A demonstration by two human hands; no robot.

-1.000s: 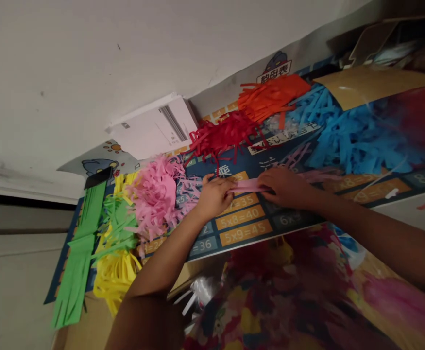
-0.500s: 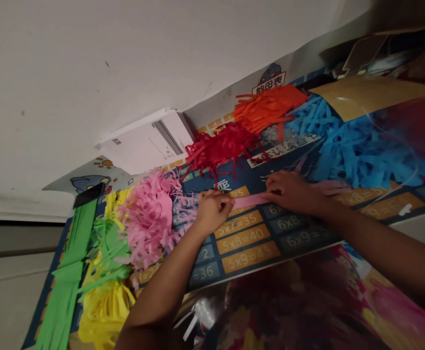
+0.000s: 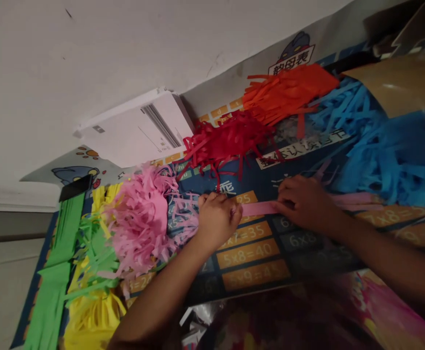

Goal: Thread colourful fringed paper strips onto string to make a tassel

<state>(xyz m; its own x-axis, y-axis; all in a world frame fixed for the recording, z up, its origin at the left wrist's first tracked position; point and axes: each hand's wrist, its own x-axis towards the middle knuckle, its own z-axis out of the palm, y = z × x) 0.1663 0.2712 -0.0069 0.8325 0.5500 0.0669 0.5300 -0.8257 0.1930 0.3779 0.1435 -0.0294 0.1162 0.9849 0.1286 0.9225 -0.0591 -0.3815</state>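
A flat pink paper strip (image 3: 259, 209) runs between my two hands, just above or on the printed mat (image 3: 246, 272); I cannot tell which. At its left end my left hand (image 3: 217, 214) is closed on it, with thin fringe strips (image 3: 185, 211) showing beside the fingers. My right hand (image 3: 301, 201) pinches the other end between thumb and fingers. More pink paper (image 3: 358, 200) sticks out past the right hand. Left of my left hand lies a fluffy pink fringed paper bundle (image 3: 143, 218).
Red (image 3: 230, 138) and orange fringed paper (image 3: 290, 92) lie behind my hands, blue (image 3: 380, 146) to the right. Green (image 3: 54, 272) and yellow fringes (image 3: 95, 316) lie at the left. A white pad with a barcode (image 3: 135, 129) stands near the wall (image 3: 88, 58).
The camera view has shifted, bringing things nearer. Both hands keep hold of the pink strip, and the gap between them looks about the same.
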